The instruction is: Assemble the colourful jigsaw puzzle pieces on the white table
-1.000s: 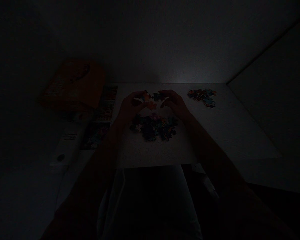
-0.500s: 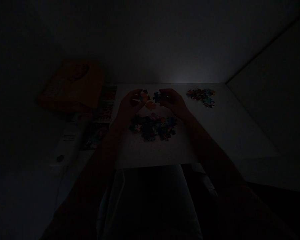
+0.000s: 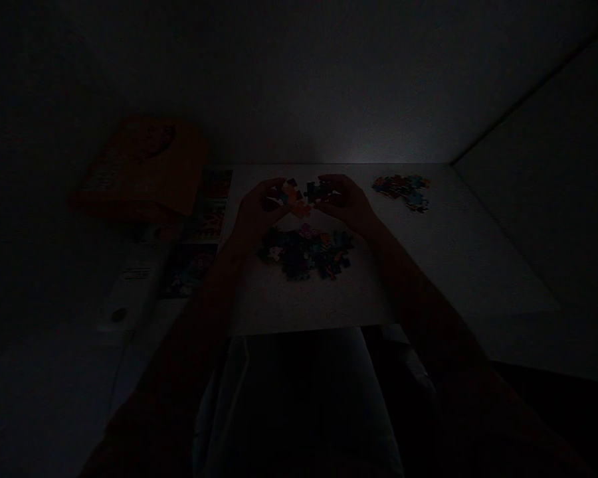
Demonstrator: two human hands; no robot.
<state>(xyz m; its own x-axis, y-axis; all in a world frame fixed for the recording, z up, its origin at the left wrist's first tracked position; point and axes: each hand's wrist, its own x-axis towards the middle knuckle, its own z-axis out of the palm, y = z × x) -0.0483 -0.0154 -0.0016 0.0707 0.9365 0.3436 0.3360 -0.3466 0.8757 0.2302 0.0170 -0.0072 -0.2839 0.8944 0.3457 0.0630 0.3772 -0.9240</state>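
The scene is very dark. My left hand (image 3: pixel 262 206) is closed on joined jigsaw pieces (image 3: pixel 293 195), orange with dark parts. An orange piece (image 3: pixel 301 210) hangs at their lower right, close to both hands; whether it is joined to the rest I cannot tell. Across a narrow gap, my right hand (image 3: pixel 347 202) grips dark bluish jigsaw pieces (image 3: pixel 315 192) between thumb and fingers. Just below both hands lies a pile of mostly dark jigsaw pieces (image 3: pixel 303 255) with touches of purple, white and orange.
A second heap of jigsaw pieces (image 3: pixel 402 191) lies at the back right of the white table (image 3: pixel 309 309). To the left are picture cards (image 3: pixel 192 271), an orange bag (image 3: pixel 144 166) and a white box-like object (image 3: pixel 132 285). A wall rises behind the table.
My right hand has shifted slightly left, its thumb now nearer the orange piece. The gap between the two hands' pieces is a little narrower.
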